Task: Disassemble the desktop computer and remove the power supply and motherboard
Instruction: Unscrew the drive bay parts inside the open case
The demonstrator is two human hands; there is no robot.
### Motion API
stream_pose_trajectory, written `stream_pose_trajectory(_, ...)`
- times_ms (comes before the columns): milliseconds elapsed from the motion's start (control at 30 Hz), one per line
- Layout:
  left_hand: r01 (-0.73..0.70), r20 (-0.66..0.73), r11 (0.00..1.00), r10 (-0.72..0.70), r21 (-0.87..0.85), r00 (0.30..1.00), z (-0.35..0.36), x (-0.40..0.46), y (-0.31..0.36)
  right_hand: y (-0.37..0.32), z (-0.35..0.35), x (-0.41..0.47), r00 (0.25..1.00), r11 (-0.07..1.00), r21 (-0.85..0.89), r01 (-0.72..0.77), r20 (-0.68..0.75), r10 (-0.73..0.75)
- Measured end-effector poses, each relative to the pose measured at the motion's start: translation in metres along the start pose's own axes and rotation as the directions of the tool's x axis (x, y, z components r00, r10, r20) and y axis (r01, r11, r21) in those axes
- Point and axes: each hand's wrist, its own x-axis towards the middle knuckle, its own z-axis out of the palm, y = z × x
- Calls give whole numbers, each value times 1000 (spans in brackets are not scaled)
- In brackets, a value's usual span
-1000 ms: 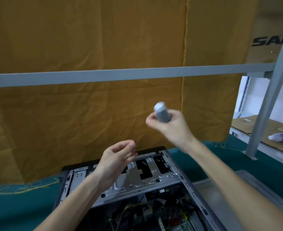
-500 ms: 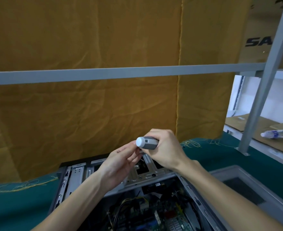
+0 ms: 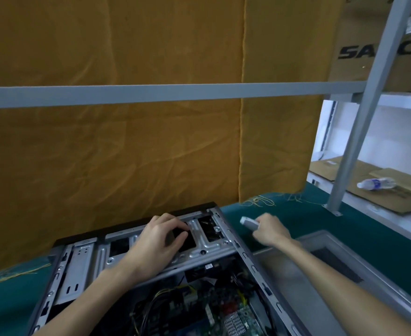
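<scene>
The open grey steel computer case point(image 3: 136, 270) lay on the green cloth, motherboard point(image 3: 226, 314) inside. The left hand point(image 3: 159, 238) rested curled on the drive bracket point(image 3: 206, 241); sharp edges could cut it. The right hand point(image 3: 269, 230), lower than before, gripped a grey screwdriver handle point(image 3: 249, 223), which might slip
</scene>
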Motion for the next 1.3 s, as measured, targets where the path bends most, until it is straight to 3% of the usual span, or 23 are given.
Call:
stream_pose_trajectory(300, 23, -4, 999, -23, 27, 1000, -1, -2, 2, 21, 16, 17, 996, 982, -172, -76, 37, 84)
stream_pose_trajectory(433, 20, -1, 999, -20, 40, 1000, -2, -2, 4, 24, 8, 14, 989, 981, -158, -115, 73, 128)
stream_pose_trajectory(533, 19, 6, 999, -20, 49, 1000, -2, -2, 6, 17, -13, 9, 992, 996, -25, -87, 85, 89)
stream_pose_trajectory(600, 24, 20, 999, -25, 49, 999, -2, -2, 11, 1, -37, -1, 998, 975, 223, -20, 54, 8)
stream_pose_trajectory(667, 25, 39, 1000, -26, 17, 999, -2, 0, 18, -26, -64, -18, 997, 877, 475, 63, 2, -73)
stream_pose_trajectory(767, -4, 85, 998, 9, -60, 996, -3, 10, 36, -73, -98, -49, 983, 638, 758, 131, -17, -181)
stream_pose_trajectory(933, -19, 110, 967, 49, -255, 993, 1, 30, 69, -138, -103, -80, 945, 295, 935, 197, -101, -312)
stream_pose_trajectory(1100, -4, 56, 917, 29, -399, 998, 13, 31, 70, -164, -79, -78, 952, 229, 938, 262, -212, -221)
stream_pose_trajectory(1300, 13, 66, 937, 11, -349, 998, 20, 28, 53, -164, -61, -64, 941, 180, 932, 315, -281, -189)
